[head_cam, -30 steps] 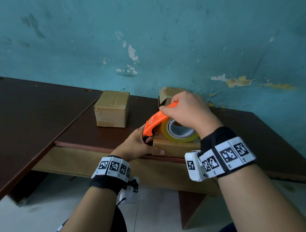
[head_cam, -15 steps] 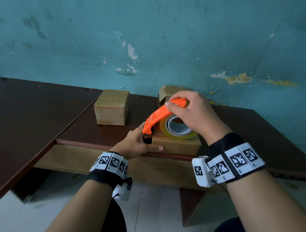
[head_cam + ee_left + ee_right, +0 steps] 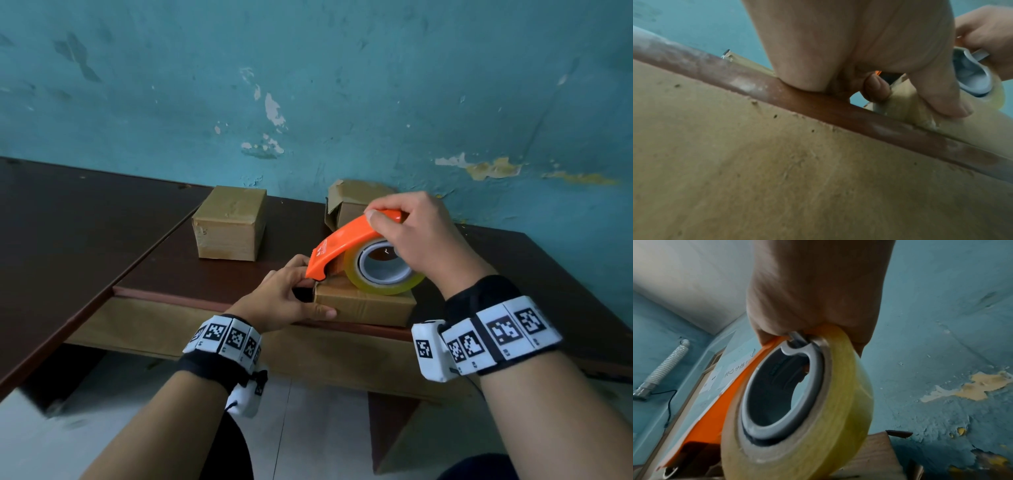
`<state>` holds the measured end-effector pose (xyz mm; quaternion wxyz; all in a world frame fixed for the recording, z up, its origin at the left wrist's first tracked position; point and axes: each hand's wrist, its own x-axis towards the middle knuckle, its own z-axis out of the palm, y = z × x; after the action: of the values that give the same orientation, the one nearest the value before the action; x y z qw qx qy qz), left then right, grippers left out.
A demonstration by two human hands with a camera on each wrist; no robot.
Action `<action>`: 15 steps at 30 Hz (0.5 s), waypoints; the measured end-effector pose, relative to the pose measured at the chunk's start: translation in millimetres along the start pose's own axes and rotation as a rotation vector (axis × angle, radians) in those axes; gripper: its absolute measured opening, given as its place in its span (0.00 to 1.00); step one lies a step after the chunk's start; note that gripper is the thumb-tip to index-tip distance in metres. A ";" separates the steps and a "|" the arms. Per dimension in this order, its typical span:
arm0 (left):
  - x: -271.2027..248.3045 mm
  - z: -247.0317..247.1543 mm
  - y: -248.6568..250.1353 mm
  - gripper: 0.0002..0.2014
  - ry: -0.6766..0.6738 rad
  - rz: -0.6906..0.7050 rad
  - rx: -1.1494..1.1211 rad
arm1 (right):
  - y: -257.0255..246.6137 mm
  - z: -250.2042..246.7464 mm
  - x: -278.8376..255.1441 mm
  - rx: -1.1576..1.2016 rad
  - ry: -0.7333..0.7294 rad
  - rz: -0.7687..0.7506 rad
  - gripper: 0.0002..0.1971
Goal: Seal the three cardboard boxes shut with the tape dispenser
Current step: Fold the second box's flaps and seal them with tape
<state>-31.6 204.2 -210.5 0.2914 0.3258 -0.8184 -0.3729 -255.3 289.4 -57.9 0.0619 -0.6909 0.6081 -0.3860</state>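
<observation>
A small cardboard box (image 3: 366,303) sits at the table's front edge. An orange tape dispenser (image 3: 342,243) with a yellowish tape roll (image 3: 383,270) rests on its top, nose at the box's left end. My right hand (image 3: 418,236) grips the dispenser's handle from above; the right wrist view shows the roll (image 3: 818,418) and orange body (image 3: 715,415) close up. My left hand (image 3: 284,298) holds the box's left end, thumb (image 3: 941,97) on its front face. A closed box (image 3: 229,222) stands back left. Another box (image 3: 352,202) with a raised flap stands behind the dispenser.
The dark brown table (image 3: 171,274) has a raised rim (image 3: 818,105) along its front; a second dark tabletop (image 3: 68,240) adjoins it on the left. A peeling teal wall (image 3: 342,85) stands right behind the boxes. Pale floor (image 3: 308,428) lies below.
My right hand has shifted slightly right with the dispenser, its handle end tilting up while the nose stays at the box's left end. The left hand keeps its hold.
</observation>
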 end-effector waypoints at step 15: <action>-5.2 1.3 10.7 0.26 0.005 0.025 -0.050 | 3.6 -1.9 5.1 0.009 -0.055 0.023 0.10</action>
<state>-32.7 214.2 -203.9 0.3063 0.3091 -0.8122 -0.3885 -259.6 284.6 -56.2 0.0862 -0.6938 0.6125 -0.3688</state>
